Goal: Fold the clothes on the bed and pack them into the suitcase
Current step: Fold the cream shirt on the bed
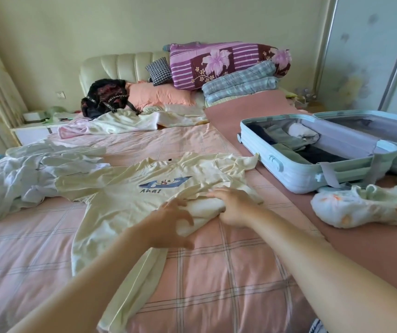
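a bedroom with pale walls, and a wide bed (192,272) under a pink checked sheet takes up most of the view. a pale yellow t-shirt (125,195) with a blue print and the word "aha!" lies spread face up in the middle of the bed, its right side bunched into a thick fold. the left hand (171,224) sits on that fold, its grip closed round the cloth with fingers curled over the top and thumb below. the right hand (234,207) lies just beside it on the same fold, its grip open, with straight fingers pressing flat on the fabric. to the right, an open light blue suitcase (296,174) rests on a darker pink cover and holds folded green, dark and white pieces. a heap of white clothes (24,179) lies crumpled at the left. a black backpack (106,97) and a purple flowered quilt (223,63) sit by the headboard.
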{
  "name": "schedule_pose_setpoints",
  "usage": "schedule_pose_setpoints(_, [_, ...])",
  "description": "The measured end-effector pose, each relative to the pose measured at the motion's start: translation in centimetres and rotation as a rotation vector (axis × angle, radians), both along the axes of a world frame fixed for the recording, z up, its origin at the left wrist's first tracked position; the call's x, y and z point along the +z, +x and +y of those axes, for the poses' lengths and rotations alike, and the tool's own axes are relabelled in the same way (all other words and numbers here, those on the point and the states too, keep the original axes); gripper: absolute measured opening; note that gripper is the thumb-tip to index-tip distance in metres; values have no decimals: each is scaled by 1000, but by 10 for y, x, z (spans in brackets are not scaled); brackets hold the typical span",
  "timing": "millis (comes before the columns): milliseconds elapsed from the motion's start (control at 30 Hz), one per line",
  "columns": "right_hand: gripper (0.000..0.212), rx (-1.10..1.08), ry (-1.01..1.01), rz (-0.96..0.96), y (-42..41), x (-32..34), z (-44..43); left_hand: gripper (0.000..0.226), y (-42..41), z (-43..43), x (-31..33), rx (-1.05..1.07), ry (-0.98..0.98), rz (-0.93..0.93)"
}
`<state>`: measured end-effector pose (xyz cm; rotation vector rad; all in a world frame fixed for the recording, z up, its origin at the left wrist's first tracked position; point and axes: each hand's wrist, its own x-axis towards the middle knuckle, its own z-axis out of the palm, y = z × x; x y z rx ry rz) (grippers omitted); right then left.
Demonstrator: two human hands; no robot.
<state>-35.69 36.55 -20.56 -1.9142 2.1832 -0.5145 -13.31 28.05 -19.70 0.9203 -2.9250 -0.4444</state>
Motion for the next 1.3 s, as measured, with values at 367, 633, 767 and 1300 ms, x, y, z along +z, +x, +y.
schedule_pose_setpoints(367, [39, -27, 124, 0, 61, -1, -44, 49, 87, -26, 10, 249, -63, -245])
schedule_pose_setpoints(633, [69, -143, 85, 503, -14, 5, -68, 44, 69, -80, 28, 324, -56, -181])
schedule_pose_setpoints(767, [75, -167, 186, 528, -44, 2, -90, 33, 51, -114, 36, 171, -160, -264])
schedule_pose_setpoints(1300, [30, -617, -60, 578, -116, 47, -249, 61, -33, -298, 56, 566, -494, -476])
